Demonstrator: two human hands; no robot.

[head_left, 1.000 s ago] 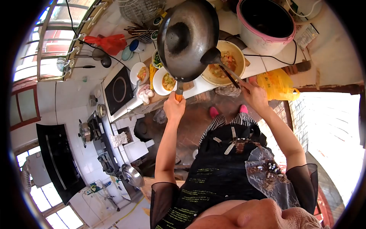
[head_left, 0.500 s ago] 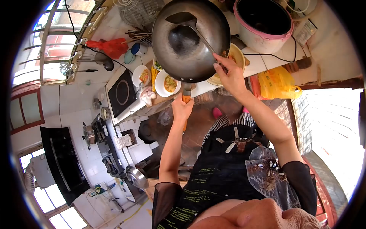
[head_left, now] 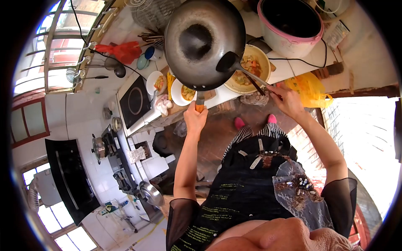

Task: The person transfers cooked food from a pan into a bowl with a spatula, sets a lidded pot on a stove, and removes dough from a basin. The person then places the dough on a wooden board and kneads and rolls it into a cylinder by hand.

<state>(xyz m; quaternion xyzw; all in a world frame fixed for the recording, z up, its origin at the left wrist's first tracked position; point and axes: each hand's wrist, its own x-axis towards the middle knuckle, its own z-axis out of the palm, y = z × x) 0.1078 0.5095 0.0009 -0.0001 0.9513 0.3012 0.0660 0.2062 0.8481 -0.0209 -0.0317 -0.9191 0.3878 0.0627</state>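
The dark wok (head_left: 201, 29) is held up over the counter, its inside towards me and showing no food. My left hand (head_left: 196, 121) is closed around its orange-brown handle (head_left: 199, 108). In my right hand (head_left: 289, 102) is the handle of a metal spatula (head_left: 227, 62), whose dark head overlaps the wok's right rim. Below the spatula sits a yellowish bowl (head_left: 267, 62) of cooked food with orange and pale pieces. A dark stick (head_left: 255, 85) crosses that bowl towards my right hand; whether I grip it too, I cannot tell.
Left of the wok are a white bowl of food (head_left: 178, 95), a smaller bowl (head_left: 150, 85), corn (head_left: 170, 85) and a black cooktop (head_left: 134, 100). A pink-rimmed cooker pot (head_left: 289, 42) stands at the back right, with a black cord. A yellow plastic bag (head_left: 312, 90) is at the right edge.
The spatula has swung from inside the wok to its right rim as my right hand moved right and down. The wok shifted slightly left, uncovering more of the yellowish bowl.
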